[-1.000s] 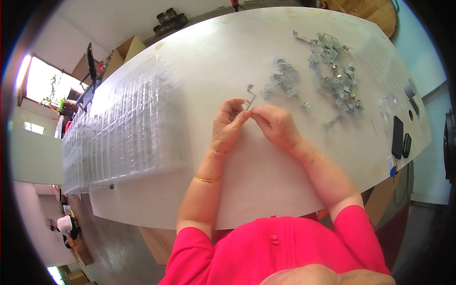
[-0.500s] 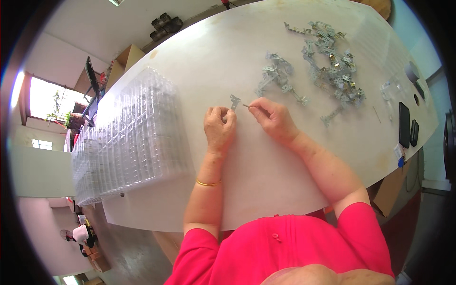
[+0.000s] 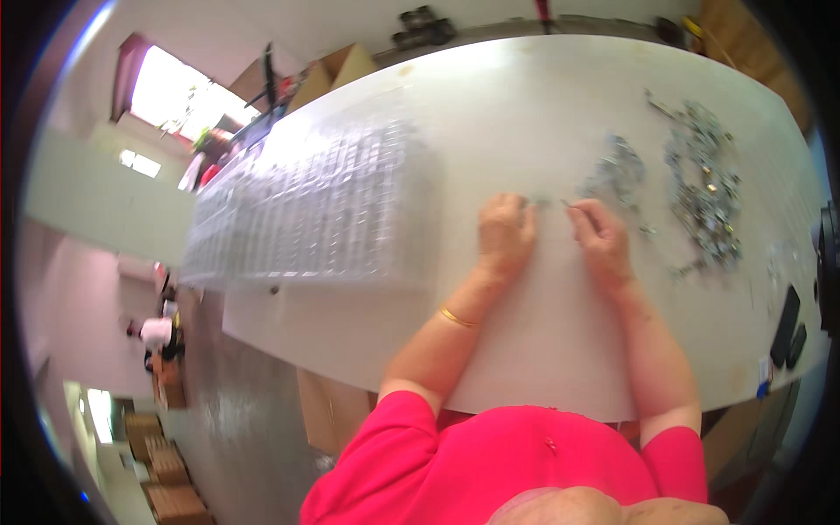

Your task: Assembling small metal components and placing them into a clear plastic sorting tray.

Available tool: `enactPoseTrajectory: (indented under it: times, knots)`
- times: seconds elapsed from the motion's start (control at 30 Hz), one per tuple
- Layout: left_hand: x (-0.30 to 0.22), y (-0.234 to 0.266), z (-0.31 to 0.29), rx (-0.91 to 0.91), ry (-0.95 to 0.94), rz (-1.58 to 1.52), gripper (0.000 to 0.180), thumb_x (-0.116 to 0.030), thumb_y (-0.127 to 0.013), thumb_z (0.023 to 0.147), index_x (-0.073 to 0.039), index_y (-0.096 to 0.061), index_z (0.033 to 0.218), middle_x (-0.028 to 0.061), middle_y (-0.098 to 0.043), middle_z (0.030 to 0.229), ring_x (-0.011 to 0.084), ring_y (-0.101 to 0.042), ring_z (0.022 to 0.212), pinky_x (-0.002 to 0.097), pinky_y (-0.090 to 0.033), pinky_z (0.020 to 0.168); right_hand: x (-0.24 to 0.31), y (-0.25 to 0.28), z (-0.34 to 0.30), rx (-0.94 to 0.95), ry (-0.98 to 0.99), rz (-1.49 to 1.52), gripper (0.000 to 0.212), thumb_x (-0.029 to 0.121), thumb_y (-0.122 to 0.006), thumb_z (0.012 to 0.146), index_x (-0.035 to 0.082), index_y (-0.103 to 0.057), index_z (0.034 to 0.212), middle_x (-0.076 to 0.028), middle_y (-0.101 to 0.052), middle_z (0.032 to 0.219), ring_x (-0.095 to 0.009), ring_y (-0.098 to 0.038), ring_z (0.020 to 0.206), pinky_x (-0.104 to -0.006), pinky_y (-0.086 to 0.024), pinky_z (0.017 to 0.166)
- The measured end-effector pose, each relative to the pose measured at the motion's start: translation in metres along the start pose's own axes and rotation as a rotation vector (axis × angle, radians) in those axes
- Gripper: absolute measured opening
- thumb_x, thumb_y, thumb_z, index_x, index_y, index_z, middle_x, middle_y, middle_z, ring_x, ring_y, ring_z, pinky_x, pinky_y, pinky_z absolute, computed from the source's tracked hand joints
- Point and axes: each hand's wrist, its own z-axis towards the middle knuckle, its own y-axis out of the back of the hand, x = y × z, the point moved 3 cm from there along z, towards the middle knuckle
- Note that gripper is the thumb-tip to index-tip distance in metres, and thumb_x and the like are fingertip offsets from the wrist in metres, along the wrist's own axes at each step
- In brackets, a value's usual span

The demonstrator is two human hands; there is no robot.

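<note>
Here at mid-frame the left hand [image 3: 505,234] pinches a blurred metal piece [image 3: 543,203] while the right hand [image 3: 602,236] grips a thin rod [image 3: 567,204], the two apart, with a small heap [image 3: 616,166] and a large heap [image 3: 705,197] at right, finished or waiting, can't tell!

Free tabletop [image 3: 458,179] between trays [image 3: 302,210], left hand [image 3: 505,238]

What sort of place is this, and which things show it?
Probably a small workshop or packing room: piles of metal parts lie on a large white table, with what look like clear plastic trays to the left, and cardboard boxes beyond.
</note>
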Motion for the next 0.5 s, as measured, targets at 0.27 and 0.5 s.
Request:
enactPoseTrajectory:
  times: [0.27, 0.5]
  knots:
    - [-0.066, 0.072, 0.008, -0.003, 0.073, -0.253, 0.009, -0.006, -0.068, 0.088, 0.0, -0.065, 0.093, 0.0122, -0.062, 0.082, 0.0239, -0.061, 0.074, 0.0348, -0.05, 0.066, -0.015, 0.003, 0.005, 0.03, -0.11, 0.358, 0.011, 0.017, -0.062, 0.099, 0.007, -0.066, 0.097, 0.006, -0.054, 0.07, -0.002, -0.046, 0.06, -0.0184, -0.036, 0.052]
    - [-0.051, 0.207, 0.018, -0.174, 0.001, -0.086, 0.01, -0.005, -0.068, 0.091, 0.0, -0.068, 0.099, 0.0042, -0.065, 0.087, 0.0102, -0.056, 0.075, 0.0266, -0.047, 0.066, -0.018, 0.005, 0.011, 0.024, -0.123, 0.343, 0.012, 0.018, -0.062, 0.099, 0.006, -0.065, 0.096, 0.006, -0.053, 0.07, -0.002, -0.046, 0.06, -0.0186, -0.036, 0.052]
